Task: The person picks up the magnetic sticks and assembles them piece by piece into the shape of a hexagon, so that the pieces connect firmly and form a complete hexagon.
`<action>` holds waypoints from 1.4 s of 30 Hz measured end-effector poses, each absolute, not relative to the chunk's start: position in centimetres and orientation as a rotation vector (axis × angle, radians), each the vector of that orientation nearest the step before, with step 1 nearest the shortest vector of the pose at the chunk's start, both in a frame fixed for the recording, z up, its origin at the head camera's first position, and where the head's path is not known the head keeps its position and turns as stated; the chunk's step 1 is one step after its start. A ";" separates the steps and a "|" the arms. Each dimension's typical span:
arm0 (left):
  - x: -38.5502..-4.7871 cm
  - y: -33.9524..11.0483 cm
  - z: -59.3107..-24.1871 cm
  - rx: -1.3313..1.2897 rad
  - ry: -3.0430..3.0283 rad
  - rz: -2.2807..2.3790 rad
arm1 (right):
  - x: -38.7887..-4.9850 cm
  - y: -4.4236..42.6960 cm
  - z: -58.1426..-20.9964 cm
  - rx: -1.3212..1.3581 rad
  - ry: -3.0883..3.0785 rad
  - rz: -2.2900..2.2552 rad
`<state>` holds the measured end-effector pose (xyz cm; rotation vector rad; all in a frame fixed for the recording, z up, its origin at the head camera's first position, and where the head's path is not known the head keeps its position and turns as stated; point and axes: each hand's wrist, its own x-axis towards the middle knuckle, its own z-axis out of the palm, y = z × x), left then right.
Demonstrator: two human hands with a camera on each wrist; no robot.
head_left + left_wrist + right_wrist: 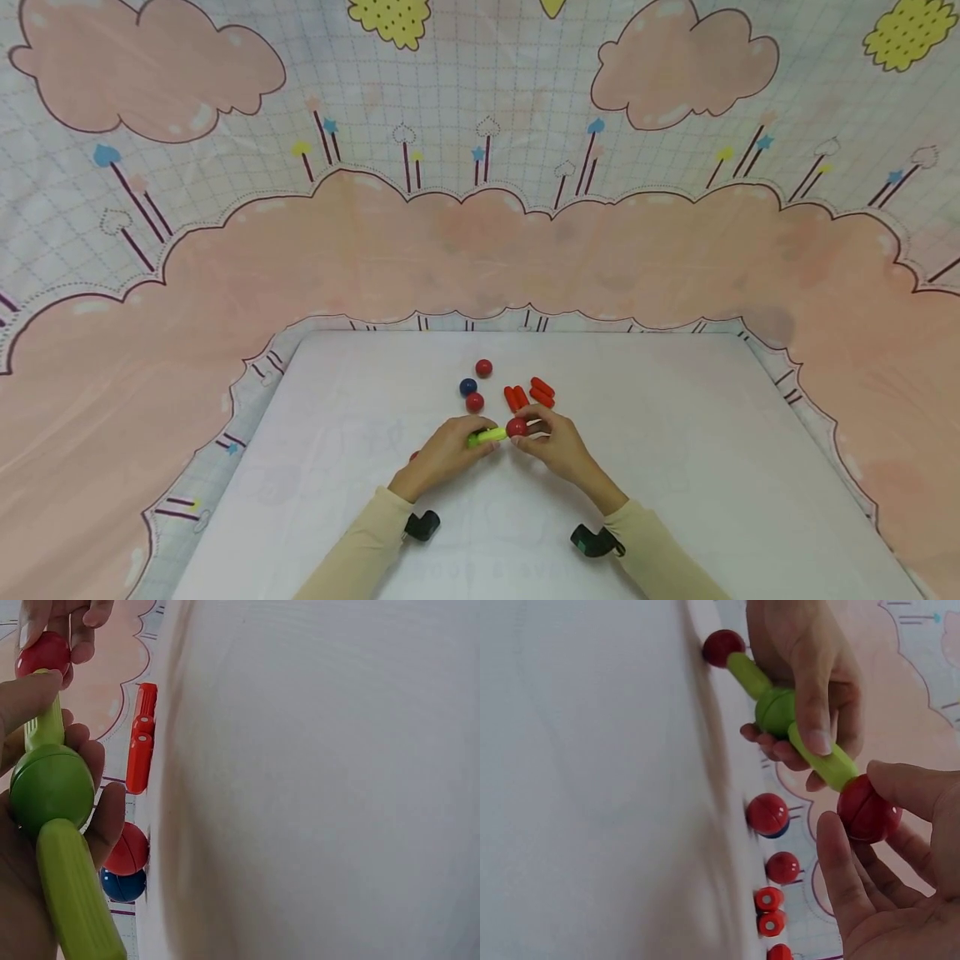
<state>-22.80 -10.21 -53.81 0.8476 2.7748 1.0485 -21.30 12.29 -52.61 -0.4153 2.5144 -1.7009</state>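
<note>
My left hand (448,450) grips an assembled piece at its middle, a green ball (52,787) with a yellow-green rod (79,892) on either side. Its thumb lies along the rod that points to the right. On that rod's end is a red ball (868,810), which my right hand (555,446) pinches between thumb and fingers. Another red ball (724,647) caps the far end of the piece, mostly hidden behind the left hand in the head view.
Beyond the hands on the white table (337,400) lie a red ball (483,368), a blue ball (468,387) and another red ball (474,402) touching or close to it. Several short red rods (542,392) lie in pairs just right of them.
</note>
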 end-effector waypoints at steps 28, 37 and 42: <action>-22.1 -9.8 -53.4 0.836 2.771 0.996 | -21.2 11.6 -52.5 -0.383 2.583 -1.637; -21.9 -10.1 -53.5 0.851 2.754 0.969 | -23.4 14.3 -51.8 -0.283 2.844 -1.452; -21.9 -10.2 -53.5 0.821 2.745 0.975 | -24.7 15.7 -52.1 -0.235 2.899 -1.405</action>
